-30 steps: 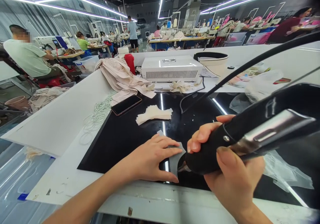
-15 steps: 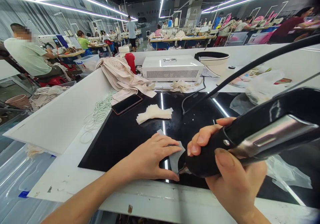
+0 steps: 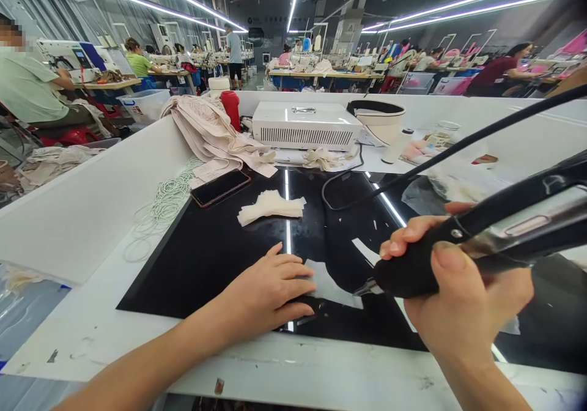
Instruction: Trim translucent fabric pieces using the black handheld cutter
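My left hand (image 3: 266, 292) lies flat on a small grey fabric piece (image 3: 332, 285), pinning it to the glossy black work surface (image 3: 206, 258). My right hand (image 3: 452, 288) grips the black handle of a corded cutting tool (image 3: 463, 252). Its metal tip touches the fabric's right edge. The tool's black cable (image 3: 458, 142) arcs off to the upper right. A stack of cream cut pieces (image 3: 270, 206) sits further back on the black surface.
A phone (image 3: 220, 187) and pale elastic loops (image 3: 160, 206) lie at the left. Behind are folded beige cloth (image 3: 206, 133), a red bottle (image 3: 230, 108), a white vented box (image 3: 305, 125) and a bowl-shaped container (image 3: 383, 117). Clear plastic bags (image 3: 458, 181) lie right. Seated workers fill the background.
The tool's tip has moved right along the fabric, away from my left hand, and more of the grey piece now shows. The view has shifted slightly.
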Motion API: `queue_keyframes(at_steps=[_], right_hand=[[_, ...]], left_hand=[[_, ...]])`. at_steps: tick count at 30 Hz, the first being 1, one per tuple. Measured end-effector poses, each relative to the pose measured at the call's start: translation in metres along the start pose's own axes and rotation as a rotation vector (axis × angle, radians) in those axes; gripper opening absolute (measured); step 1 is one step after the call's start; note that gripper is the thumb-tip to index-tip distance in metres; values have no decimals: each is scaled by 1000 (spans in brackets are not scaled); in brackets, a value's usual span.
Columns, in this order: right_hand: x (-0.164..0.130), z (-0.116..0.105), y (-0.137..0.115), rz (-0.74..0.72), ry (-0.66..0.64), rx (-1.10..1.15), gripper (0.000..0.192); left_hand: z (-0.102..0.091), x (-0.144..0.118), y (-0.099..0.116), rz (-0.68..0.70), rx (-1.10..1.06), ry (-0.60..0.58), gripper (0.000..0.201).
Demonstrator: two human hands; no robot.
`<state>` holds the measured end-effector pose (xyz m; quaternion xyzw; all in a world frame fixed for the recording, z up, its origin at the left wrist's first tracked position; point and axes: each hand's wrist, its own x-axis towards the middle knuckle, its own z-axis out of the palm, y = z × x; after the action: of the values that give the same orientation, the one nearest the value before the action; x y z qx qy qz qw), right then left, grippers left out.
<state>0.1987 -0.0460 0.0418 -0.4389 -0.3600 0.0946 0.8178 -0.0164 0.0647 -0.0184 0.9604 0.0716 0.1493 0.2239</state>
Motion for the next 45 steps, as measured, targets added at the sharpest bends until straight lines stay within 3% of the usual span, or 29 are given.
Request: queue_keyframes(at_steps=[8,16,33,45], right_hand=[[3,19,-4,5,87,18,38],[-17,25,-1,29,-103,60,42],[-24,16,0,37,-183,104,42],[-18,23,-2,4,-81,131,45]], left_hand=[[-1,-1,6,8,-13,-70,34],[-10,1,12,-8,-33,-145,37],[-16,6,20,-137,-130,-185,46],[-14,2,15,-74,-81,-176,33]])
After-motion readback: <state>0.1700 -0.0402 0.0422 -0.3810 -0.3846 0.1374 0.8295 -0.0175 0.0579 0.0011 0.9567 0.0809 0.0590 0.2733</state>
